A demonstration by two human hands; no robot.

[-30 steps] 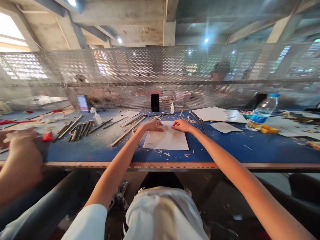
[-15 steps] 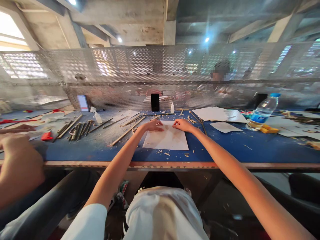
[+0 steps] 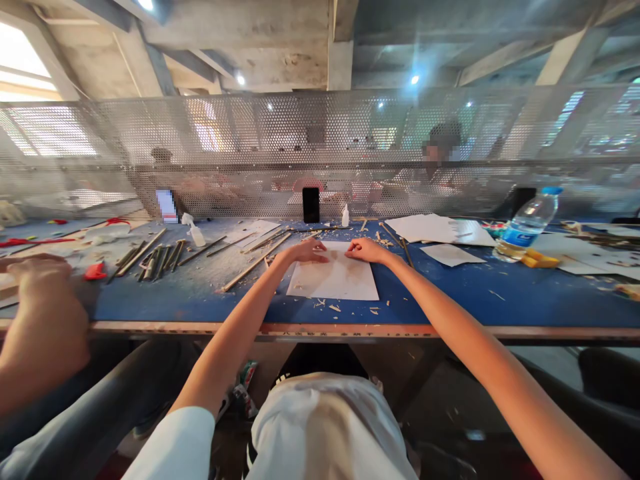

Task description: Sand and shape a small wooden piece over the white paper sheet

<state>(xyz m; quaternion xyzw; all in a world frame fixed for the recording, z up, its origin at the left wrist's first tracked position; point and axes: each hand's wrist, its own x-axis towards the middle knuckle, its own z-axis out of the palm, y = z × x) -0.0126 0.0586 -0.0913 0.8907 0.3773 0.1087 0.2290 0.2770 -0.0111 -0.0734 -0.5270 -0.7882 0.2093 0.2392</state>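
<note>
A white sheet of paper [image 3: 333, 283] lies flat on the blue tabletop in front of me. Over its far left corner rests my left hand [image 3: 306, 251], loosely curved, a gap showing between the thumb and the fingers. At the far right corner my right hand [image 3: 371, 251] has its thumb and index finger drawn together in a pinch. What sits between those fingertips is too small to make out. Both hands hide parts of the sheet's far edge. Wood shavings [image 3: 334, 308] are scattered along the near edge of the paper.
Behind the sheet stand a black phone [image 3: 311, 205] and a small white bottle [image 3: 345, 215]. Thin sticks [image 3: 255, 262] and carving tools [image 3: 159, 261] lie leftward, beside a co-worker's arm [image 3: 43, 313]. Rightward are more papers [image 3: 435, 228], a water bottle [image 3: 527, 223] and a yellow block [image 3: 539, 259].
My hands and the sheet look almost unmoved. At the far left, the co-worker's hand has shifted slightly.
</note>
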